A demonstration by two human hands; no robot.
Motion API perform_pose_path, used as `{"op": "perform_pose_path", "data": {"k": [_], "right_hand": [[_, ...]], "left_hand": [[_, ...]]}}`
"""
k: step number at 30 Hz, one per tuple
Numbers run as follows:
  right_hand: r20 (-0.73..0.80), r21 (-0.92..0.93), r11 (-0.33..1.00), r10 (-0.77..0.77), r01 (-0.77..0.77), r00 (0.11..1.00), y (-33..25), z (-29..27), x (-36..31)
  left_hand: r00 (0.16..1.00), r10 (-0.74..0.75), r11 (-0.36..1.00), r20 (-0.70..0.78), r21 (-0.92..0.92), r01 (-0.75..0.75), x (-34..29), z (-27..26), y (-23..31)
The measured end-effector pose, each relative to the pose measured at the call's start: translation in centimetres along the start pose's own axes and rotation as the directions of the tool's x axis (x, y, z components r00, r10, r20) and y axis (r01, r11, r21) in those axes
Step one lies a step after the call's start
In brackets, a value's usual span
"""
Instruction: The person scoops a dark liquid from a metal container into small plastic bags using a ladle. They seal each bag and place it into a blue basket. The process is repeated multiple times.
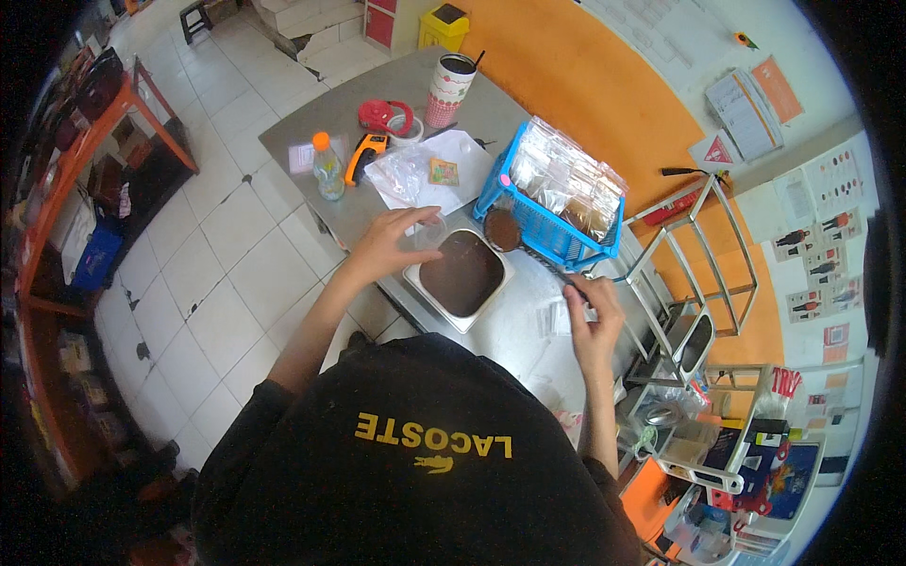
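Note:
My left hand (396, 247) is curled around a small clear plastic cup (429, 233), partly hidden by the fingers, at the left rim of a square metal pan (488, 309). The pan holds a smooth dark brown mass (461, 274). In my right hand (596, 323) is the dark handle of a ladle, closed between thumb and fingers. The ladle's round bowl (502, 229), brown on its face, hangs by the pan's far right corner, in front of a blue plastic basket (543, 222). Shiny clear and silvery packets (566, 179) fill the basket.
The metal table (330, 94) also bears a patterned tumbler (450, 90), a red tape dispenser (385, 116), an orange-black handheld tool (364, 158), an orange-capped bottle (327, 168) and white paper (462, 151) with a small packet (443, 172). A metal rack (703, 255) stands right.

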State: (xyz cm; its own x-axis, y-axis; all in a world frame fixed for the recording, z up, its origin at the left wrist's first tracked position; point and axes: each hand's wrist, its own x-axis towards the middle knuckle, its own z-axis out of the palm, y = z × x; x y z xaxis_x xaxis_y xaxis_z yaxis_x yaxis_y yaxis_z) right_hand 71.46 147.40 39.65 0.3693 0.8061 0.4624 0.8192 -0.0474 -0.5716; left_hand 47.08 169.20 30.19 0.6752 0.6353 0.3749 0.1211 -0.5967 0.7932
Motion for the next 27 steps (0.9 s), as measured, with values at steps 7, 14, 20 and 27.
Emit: {"op": "perform_pose_path", "data": {"k": [7, 14, 20, 27], "right_hand": [[-0.066, -0.093, 0.990, -0.112, 0.105, 0.992, -2.4, -2.8, 2.5], [-0.064, -0.158, 0.970, -0.199, 0.187, 0.978, -2.2, -1.4, 2.4], [-0.076, -0.166, 0.966, -0.212, 0.197, 0.974, -2.1, -1.1, 2.4], [-0.158, -0.177, 0.964, -0.228, 0.200, 0.961, -2.2, -1.6, 2.9]], "left_hand": [[0.993, 0.104, 0.987, 0.065, 0.118, -0.111, 1.3, 2.1, 0.4], [0.986, 0.165, 0.983, 0.031, 0.075, -0.167, 1.8, 2.0, 2.7], [0.972, 0.235, 0.965, -0.020, 0.126, -0.231, 2.1, 1.7, 3.8], [0.955, 0.294, 0.953, -0.042, 0.094, -0.289, 2.4, 1.6, 4.2]]}}
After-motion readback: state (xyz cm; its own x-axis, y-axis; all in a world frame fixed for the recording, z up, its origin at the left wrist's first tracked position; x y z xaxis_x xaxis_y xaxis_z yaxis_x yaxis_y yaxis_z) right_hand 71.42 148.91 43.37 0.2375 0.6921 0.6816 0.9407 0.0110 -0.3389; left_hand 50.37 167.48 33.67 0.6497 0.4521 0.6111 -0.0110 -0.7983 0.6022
